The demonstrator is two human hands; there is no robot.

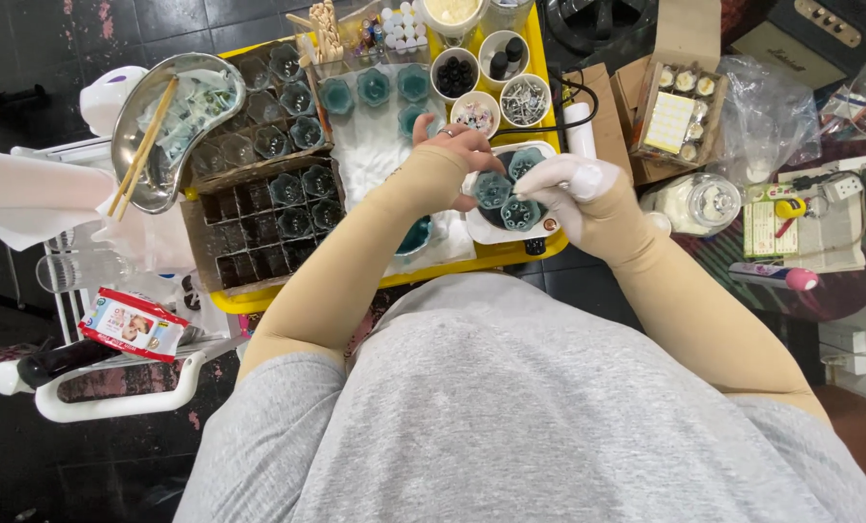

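Currently you are working over a white dish (481, 230) of teal flower-shaped cups (506, 189) near the front edge of the yellow tray (539, 68). Your left hand (457, 155) is curling its fingers against the dish's 10 o'clock rim, steadying it. Your right hand (568, 184) is closing around a small white object at the 3 o'clock side; what it is pinching cannot be told. In my judgement, you are best keeping the left hand planted so the dish is not sliding, and moving the right hand in short strokes.

At 12 o'clock, small white bowls (499, 77) of beads and dark pieces are standing close. At 9 o'clock, a dark compartment box (258, 223) is holding more cups. A metal bowl (167, 126) with chopsticks is sitting at 10 o'clock. The black cable (549, 126) is crossing near your knuckles.
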